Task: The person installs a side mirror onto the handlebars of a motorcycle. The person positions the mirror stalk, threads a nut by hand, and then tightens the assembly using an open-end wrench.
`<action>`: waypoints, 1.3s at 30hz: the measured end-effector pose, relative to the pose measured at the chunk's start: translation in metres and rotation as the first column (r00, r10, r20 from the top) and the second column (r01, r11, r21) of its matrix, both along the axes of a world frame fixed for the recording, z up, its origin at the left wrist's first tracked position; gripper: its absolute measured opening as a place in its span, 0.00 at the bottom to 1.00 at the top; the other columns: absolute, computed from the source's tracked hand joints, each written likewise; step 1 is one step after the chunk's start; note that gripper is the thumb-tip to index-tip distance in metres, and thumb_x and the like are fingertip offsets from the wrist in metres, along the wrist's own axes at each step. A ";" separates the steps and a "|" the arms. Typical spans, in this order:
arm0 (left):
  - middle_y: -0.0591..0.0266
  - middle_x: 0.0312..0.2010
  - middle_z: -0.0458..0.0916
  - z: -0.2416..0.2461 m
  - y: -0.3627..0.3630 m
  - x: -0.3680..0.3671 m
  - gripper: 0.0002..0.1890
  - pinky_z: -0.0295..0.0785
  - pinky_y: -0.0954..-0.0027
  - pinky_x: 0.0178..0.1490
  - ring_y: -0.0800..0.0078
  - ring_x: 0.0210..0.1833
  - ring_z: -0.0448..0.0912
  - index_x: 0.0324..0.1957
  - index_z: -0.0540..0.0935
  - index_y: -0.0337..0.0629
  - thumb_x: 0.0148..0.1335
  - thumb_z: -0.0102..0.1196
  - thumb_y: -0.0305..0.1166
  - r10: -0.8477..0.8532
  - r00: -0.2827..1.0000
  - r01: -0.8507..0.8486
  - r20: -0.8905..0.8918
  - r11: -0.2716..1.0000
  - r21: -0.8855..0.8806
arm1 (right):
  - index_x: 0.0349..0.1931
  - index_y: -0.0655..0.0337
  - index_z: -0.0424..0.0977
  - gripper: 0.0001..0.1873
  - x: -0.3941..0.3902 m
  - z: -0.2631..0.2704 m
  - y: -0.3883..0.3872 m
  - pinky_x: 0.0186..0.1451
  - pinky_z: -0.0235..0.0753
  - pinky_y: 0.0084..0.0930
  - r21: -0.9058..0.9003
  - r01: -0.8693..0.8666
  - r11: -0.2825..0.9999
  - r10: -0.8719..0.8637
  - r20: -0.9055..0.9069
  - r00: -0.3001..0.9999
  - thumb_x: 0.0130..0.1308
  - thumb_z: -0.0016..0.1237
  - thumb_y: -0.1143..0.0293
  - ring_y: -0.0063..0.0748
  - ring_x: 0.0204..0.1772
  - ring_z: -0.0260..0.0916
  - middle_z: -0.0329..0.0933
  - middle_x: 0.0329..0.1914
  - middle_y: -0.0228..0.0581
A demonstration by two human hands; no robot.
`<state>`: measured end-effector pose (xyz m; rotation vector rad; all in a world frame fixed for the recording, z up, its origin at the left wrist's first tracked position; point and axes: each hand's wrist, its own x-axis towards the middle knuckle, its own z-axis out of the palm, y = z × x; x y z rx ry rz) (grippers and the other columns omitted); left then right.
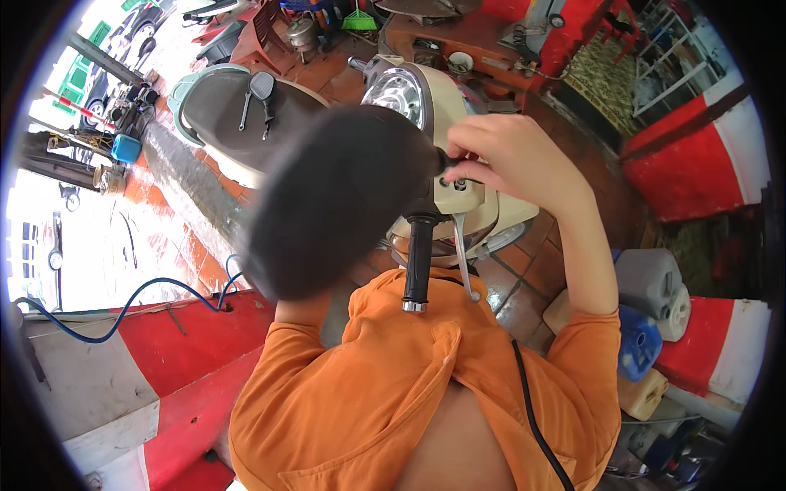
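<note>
A scooter's dark rear-view mirror (344, 196), blurred and close to the camera, covers the middle of the view. My right hand (497, 159) pinches the black base of its stem, just above the cream handlebar cover (457, 195). My left hand is hidden behind the mirror; only part of that forearm shows below it. The black handlebar grip (420, 261) and the silver brake lever (462, 251) point toward my chest. The headlight (396, 95) lies beyond. Another mirror (262, 87) and a wrench (244, 110) rest on the dark seat (215, 110) of a second scooter.
Plastic jerrycans (648, 282) stand at the right beside a red and white wall (694, 159). A blue hose (132, 307) runs along the left. An orange workbench (454, 49) with a bowl, a green broom (359, 21) and a red chair (264, 37) are at the back.
</note>
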<state>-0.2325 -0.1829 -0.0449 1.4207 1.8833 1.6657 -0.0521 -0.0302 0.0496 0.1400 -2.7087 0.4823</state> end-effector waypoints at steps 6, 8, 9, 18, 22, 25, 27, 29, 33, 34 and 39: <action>0.63 0.32 0.83 -0.036 -0.007 -0.022 0.10 0.72 0.74 0.44 0.79 0.37 0.77 0.40 0.85 0.35 0.62 0.63 0.33 0.110 0.959 -0.109 0.261 0.994 -0.018 | 0.28 0.61 0.66 0.13 -0.037 -0.006 0.030 0.30 0.66 0.31 -0.249 -0.063 0.967 0.170 0.437 0.884 0.58 0.58 0.67 0.25 0.26 0.68 0.64 0.20 0.30; 0.74 0.23 0.78 -0.030 -0.008 -0.013 0.11 0.63 0.82 0.32 0.89 0.26 0.67 0.38 0.86 0.33 0.61 0.66 0.32 0.180 0.950 -0.178 0.257 0.984 -0.029 | 0.29 0.61 0.67 0.12 -0.043 -0.038 0.045 0.26 0.66 0.27 -0.395 -0.001 0.919 0.181 0.420 0.889 0.59 0.55 0.65 0.23 0.24 0.68 0.64 0.20 0.28; 0.75 0.23 0.77 -0.035 -0.010 -0.013 0.11 0.59 0.82 0.29 0.90 0.25 0.64 0.37 0.86 0.32 0.61 0.65 0.32 0.168 0.944 -0.187 0.284 0.982 0.040 | 0.29 0.61 0.68 0.12 -0.045 -0.045 0.047 0.22 0.65 0.23 -0.533 0.048 0.845 0.201 0.400 0.894 0.61 0.53 0.64 0.20 0.22 0.67 0.65 0.19 0.27; 0.76 0.23 0.73 -0.020 -0.024 0.009 0.10 0.56 0.81 0.30 0.89 0.26 0.63 0.37 0.85 0.33 0.62 0.64 0.32 0.159 0.932 -0.150 0.327 0.987 -0.051 | 0.27 0.55 0.65 0.11 -0.016 -0.084 0.013 0.16 0.56 0.13 -0.870 -0.064 0.488 0.053 -0.043 0.998 0.67 0.49 0.65 0.10 0.19 0.62 0.76 0.26 0.29; 0.79 0.19 0.71 0.000 -0.012 0.025 0.09 0.51 0.83 0.25 0.91 0.21 0.58 0.36 0.85 0.35 0.60 0.66 0.31 0.041 0.943 -0.065 0.332 0.996 0.063 | 0.26 0.55 0.66 0.12 -0.012 -0.090 0.008 0.21 0.59 0.11 -0.955 0.113 0.276 -0.140 0.076 0.987 0.69 0.51 0.66 0.09 0.23 0.66 0.78 0.30 0.30; 0.75 0.24 0.75 0.030 0.002 0.036 0.11 0.53 0.82 0.24 0.90 0.23 0.62 0.36 0.85 0.37 0.54 0.71 0.32 -0.049 0.977 0.028 0.206 0.994 0.102 | 0.27 0.56 0.68 0.12 -0.015 -0.102 -0.001 0.25 0.64 0.12 -0.981 -0.002 0.195 -0.258 -0.054 0.965 0.69 0.53 0.69 0.10 0.25 0.67 0.75 0.30 0.27; 0.71 0.29 0.78 0.038 0.010 0.042 0.16 0.58 0.80 0.23 0.87 0.24 0.67 0.35 0.85 0.39 0.47 0.75 0.34 -0.053 0.992 0.046 0.118 0.997 0.060 | 0.27 0.57 0.68 0.11 -0.019 -0.110 -0.008 0.26 0.67 0.13 -0.980 -0.115 0.161 -0.330 -0.163 0.930 0.68 0.53 0.72 0.11 0.25 0.67 0.73 0.29 0.26; 0.70 0.29 0.77 0.036 0.017 0.046 0.16 0.61 0.79 0.24 0.85 0.24 0.68 0.34 0.84 0.39 0.46 0.76 0.34 -0.056 0.998 0.057 -0.007 0.997 0.049 | 0.26 0.58 0.67 0.12 -0.021 -0.115 -0.009 0.32 0.71 0.12 -0.945 -0.237 0.227 -0.414 -0.314 0.854 0.66 0.55 0.76 0.13 0.28 0.70 0.70 0.26 0.24; 0.65 0.29 0.78 0.033 0.024 0.056 0.17 0.72 0.73 0.30 0.74 0.26 0.75 0.32 0.82 0.38 0.45 0.75 0.34 -0.070 0.986 0.069 -0.153 0.998 -0.006 | 0.30 0.60 0.69 0.09 -0.011 -0.117 -0.009 0.46 0.76 0.19 -0.932 -0.163 0.323 -0.403 -0.291 0.867 0.71 0.49 0.71 0.19 0.37 0.74 0.74 0.33 0.30; 0.64 0.30 0.79 0.029 0.026 0.055 0.16 0.74 0.71 0.32 0.71 0.28 0.78 0.33 0.82 0.38 0.45 0.75 0.34 -0.081 0.982 0.083 -0.168 0.996 0.009 | 0.36 0.62 0.71 0.07 -0.007 -0.113 -0.011 0.53 0.74 0.23 -0.918 -0.173 0.357 -0.350 -0.303 0.887 0.73 0.45 0.70 0.24 0.45 0.74 0.76 0.40 0.36; 0.59 0.32 0.83 0.018 0.028 0.042 0.15 0.74 0.72 0.35 0.68 0.32 0.81 0.34 0.84 0.35 0.46 0.73 0.31 -0.102 0.968 0.114 -0.230 0.993 0.041 | 0.57 0.70 0.71 0.16 0.021 -0.099 -0.003 0.69 0.65 0.32 -0.961 -0.155 0.228 -0.118 -0.186 0.975 0.73 0.37 0.75 0.37 0.65 0.69 0.72 0.63 0.50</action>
